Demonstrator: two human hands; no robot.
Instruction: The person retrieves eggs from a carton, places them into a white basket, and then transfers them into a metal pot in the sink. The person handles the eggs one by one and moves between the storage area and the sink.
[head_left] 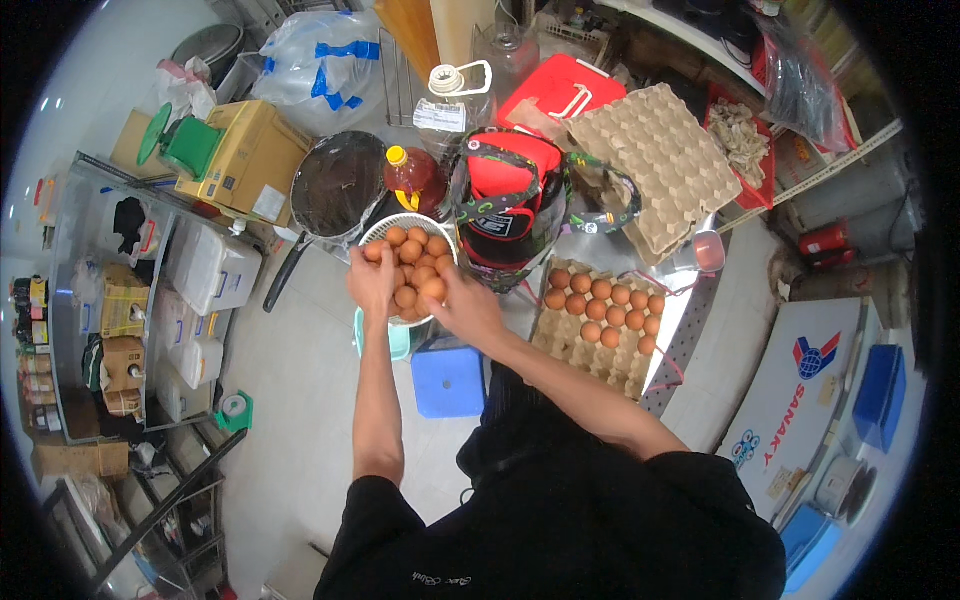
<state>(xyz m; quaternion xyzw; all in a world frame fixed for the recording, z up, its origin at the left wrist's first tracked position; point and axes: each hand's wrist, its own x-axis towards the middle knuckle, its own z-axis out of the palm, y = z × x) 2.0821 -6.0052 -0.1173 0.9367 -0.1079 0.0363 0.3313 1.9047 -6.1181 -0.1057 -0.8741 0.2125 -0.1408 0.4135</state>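
Brown eggs (408, 272) are heaped in a round white basket (451, 237) in front of me. At the basket's left side, my left hand (371, 287) has its fingers closed around one egg (374, 250). My right hand (468, 308) reaches in from the right, its fingers curled on another egg (433, 289). Part of each grip is hidden by the hand itself. To the right lies a grey pulp egg tray (570, 347), with several brown eggs (613, 317) in its far cups and bare cups nearer me.
A patterned bag (510, 215) stands between basket and tray. Stacked pulp trays (655, 165) lie behind. A black frying pan (338, 185) and a yellow-capped bottle (415, 182) stand beyond the basket. Below it are a blue stool (447, 382) and a mint-green container (396, 342).
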